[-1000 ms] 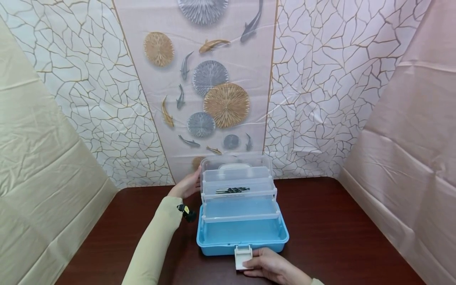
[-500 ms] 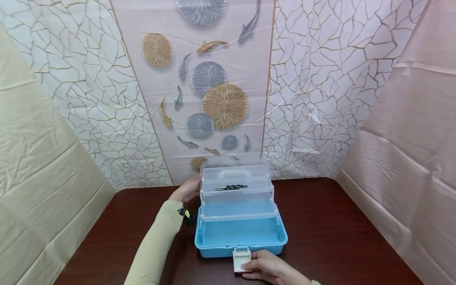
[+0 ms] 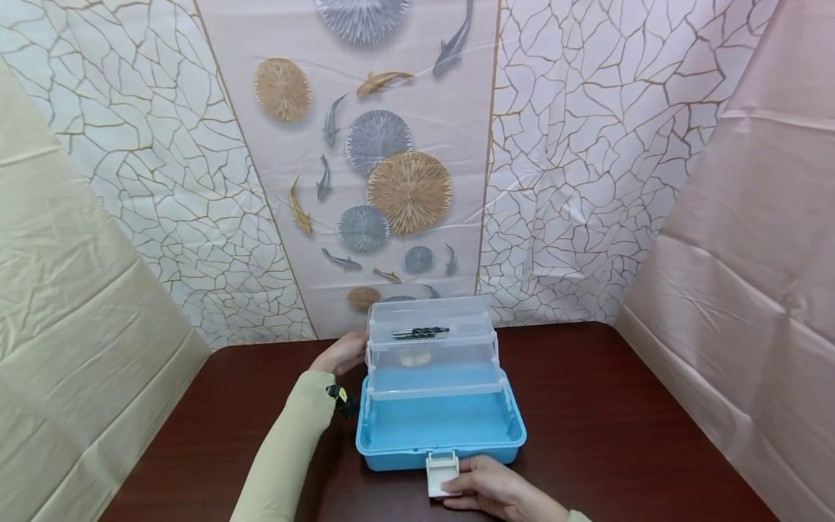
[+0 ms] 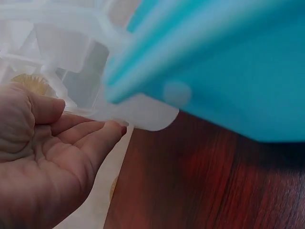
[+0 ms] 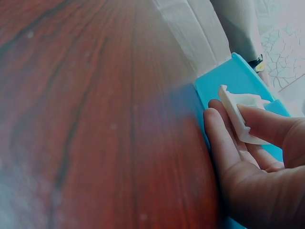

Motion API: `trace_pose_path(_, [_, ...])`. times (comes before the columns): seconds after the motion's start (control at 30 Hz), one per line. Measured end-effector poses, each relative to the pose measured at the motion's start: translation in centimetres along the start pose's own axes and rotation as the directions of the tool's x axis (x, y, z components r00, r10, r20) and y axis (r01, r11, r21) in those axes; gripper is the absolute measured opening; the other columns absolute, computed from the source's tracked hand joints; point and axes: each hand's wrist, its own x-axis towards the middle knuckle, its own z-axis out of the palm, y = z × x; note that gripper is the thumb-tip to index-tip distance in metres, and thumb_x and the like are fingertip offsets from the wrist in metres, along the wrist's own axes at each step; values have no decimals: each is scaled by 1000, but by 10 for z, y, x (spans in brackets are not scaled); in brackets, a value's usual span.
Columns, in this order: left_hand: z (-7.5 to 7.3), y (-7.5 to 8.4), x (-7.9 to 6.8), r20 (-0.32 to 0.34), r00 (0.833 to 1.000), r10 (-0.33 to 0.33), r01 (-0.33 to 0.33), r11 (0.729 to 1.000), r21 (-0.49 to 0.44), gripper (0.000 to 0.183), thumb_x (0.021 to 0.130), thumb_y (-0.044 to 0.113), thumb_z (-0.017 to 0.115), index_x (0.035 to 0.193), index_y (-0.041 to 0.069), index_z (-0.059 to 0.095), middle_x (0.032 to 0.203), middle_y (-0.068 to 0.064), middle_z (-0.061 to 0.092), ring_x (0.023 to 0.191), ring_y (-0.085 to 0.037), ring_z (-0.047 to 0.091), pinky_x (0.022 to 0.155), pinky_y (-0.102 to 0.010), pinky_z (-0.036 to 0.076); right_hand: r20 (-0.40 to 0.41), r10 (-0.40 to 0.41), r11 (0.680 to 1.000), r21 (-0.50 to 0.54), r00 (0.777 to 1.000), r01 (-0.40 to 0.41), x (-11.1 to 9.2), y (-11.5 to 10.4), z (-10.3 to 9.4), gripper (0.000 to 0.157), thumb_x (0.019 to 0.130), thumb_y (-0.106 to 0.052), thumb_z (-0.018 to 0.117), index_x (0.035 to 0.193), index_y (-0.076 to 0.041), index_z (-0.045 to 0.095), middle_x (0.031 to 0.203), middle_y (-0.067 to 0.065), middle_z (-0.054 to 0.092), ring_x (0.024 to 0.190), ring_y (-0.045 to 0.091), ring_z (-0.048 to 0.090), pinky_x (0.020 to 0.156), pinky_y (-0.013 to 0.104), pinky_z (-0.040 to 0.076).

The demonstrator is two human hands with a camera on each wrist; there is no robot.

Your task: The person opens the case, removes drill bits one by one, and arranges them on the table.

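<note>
A toolbox with a light-blue base (image 3: 438,428) sits on the dark table with its clear trays (image 3: 433,368) fanned upward. Several drill bits (image 3: 420,333) lie side by side in the upper tray. My left hand (image 3: 342,353) is at the back left; in the left wrist view its thumb and fingers hold the edge of the clear lid (image 4: 155,114), which leans back behind the trays. At the front, my right hand (image 3: 489,486) pinches the white latch (image 3: 442,475), thumb on top and fingers underneath. The lid is partly hidden behind the trays.
The reddish-brown table (image 3: 587,406) extends on both sides of the toolbox. Behind it hangs a patterned cloth wall (image 3: 417,268), close to the lid. Plain cloth panels (image 3: 737,312) stand at the left and right.
The clear lid has tilted farther back and down, its handle dropping behind the trays. The upper tray and drill bits have risen. My left hand followed the lid; the right stayed on the latch.
</note>
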Motion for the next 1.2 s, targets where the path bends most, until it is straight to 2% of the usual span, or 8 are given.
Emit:
trace_pose_path(0.27, [-4, -8, 4, 13, 1000, 4, -5, 999, 49, 46, 113, 18, 29, 146, -11, 43, 141, -26, 53, 132, -37, 50, 109, -50, 43, 12, 2, 1000, -2, 1000, -2, 2, 1, -1, 28, 95, 4, 62, 122, 14, 62, 110, 18, 67, 104, 27, 69, 94, 40, 55])
trace_pose_path(0.57, [3, -4, -2, 44, 999, 13, -17, 995, 103, 47, 113, 21, 30, 152, -5, 36, 150, -25, 44, 137, -40, 45, 112, -55, 38, -18, 19, 1000, 0, 1000, -19, 1, -1, -2, 29, 95, 5, 61, 123, 15, 61, 111, 19, 66, 103, 28, 69, 94, 40, 56])
trace_pose_path(0.8, [0, -11, -3, 2, 1000, 2, -2, 994, 106, 45, 113, 21, 33, 149, -2, 44, 145, -21, 51, 131, -37, 50, 110, -56, 40, -10, 6, 1000, 2, 1000, -6, 3, -1, 3, 27, 95, 6, 62, 121, 13, 62, 109, 18, 66, 101, 27, 69, 93, 40, 56])
trace_pose_path(1.07, [0, -20, 7, -33, 999, -24, 27, 995, 97, 41, 112, 17, 36, 145, -3, 50, 141, -19, 55, 128, -32, 54, 106, -52, 45, 0, 8, 1000, 16, 1000, -8, 3, -1, 1, 29, 95, 6, 61, 123, 14, 61, 110, 18, 67, 104, 27, 69, 94, 40, 55])
trace_pose_path(1.2, [0, -22, 10, -41, 998, -42, 46, 993, 106, 40, 111, 15, 39, 142, -5, 53, 135, -20, 59, 120, -29, 59, 103, -51, 48, 0, 6, 1000, 20, 1000, -6, 3, 0, 0, 29, 95, 6, 61, 122, 13, 61, 111, 19, 66, 104, 28, 69, 94, 40, 55])
